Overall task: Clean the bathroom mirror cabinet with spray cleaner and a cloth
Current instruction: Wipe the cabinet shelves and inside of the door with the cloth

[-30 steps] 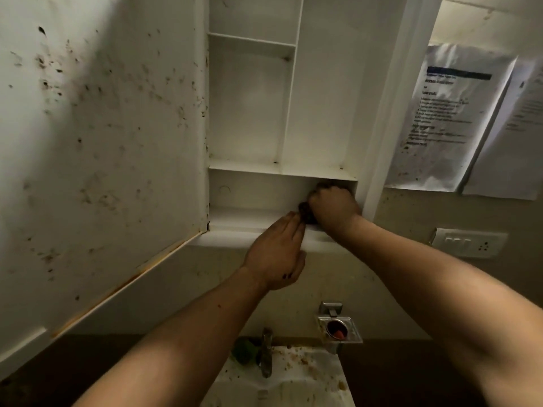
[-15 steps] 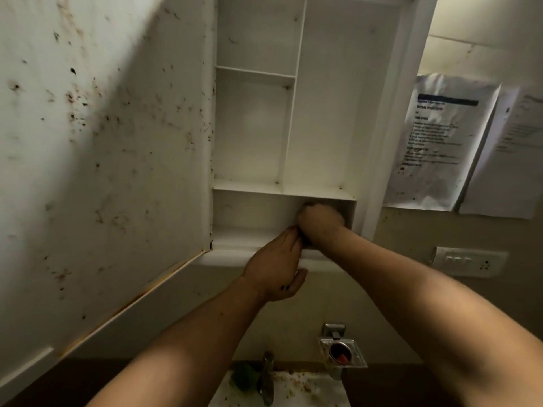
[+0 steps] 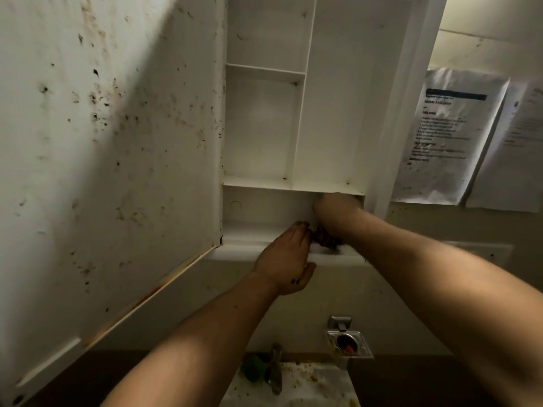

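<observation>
At frame centre, the right hand [image 3: 335, 212] presses a dark cloth [image 3: 324, 237] into the cabinet [image 3: 332, 98]'s bottom compartment, gripping it; the left hand [image 3: 286, 259] lies flat, fingers extended, on the lower ledge beside it.

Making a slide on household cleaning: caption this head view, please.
Right hand wipes the open cabinet's bottom shelf with a dark cloth; left hand cupped at its edge.

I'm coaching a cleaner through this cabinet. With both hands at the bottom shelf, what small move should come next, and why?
Probably drag the dark cloth under the right hand leftward along the bottom shelf. The left hand lies open at the shelf's front lip, as if to catch debris. The open door looks far dirtier, so it can follow.
</observation>
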